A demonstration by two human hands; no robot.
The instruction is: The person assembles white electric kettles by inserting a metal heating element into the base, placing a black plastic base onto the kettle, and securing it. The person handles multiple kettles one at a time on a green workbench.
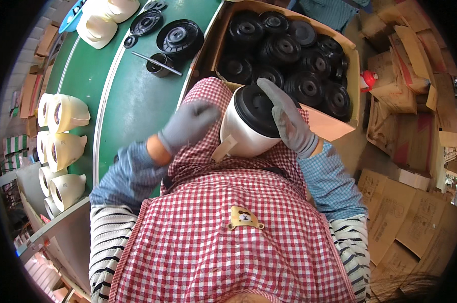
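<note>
A silver pot-like body [243, 139] rests tilted across my lap on the checked apron. Its round black base [259, 108] faces up and away from me, and a beige tab [224, 148] sticks out from its near side. My right hand [291, 126], in a grey glove, lies against the right edge of the base with its fingers stretched out. To the left of the pot and apart from it, my left hand [190, 123], gloved in grey too, is held with curled fingers. It is slightly blurred, and whatever is inside those fingers stays hidden.
Ahead, a cardboard box [353, 76] holds several black round bases [284, 45]. On the green bench [132, 101] at left are black round parts [179, 38], a small dark cup [159, 65] with a metal rod across it, and cream housings [67, 113]. Cartons [400, 126] fill the right side.
</note>
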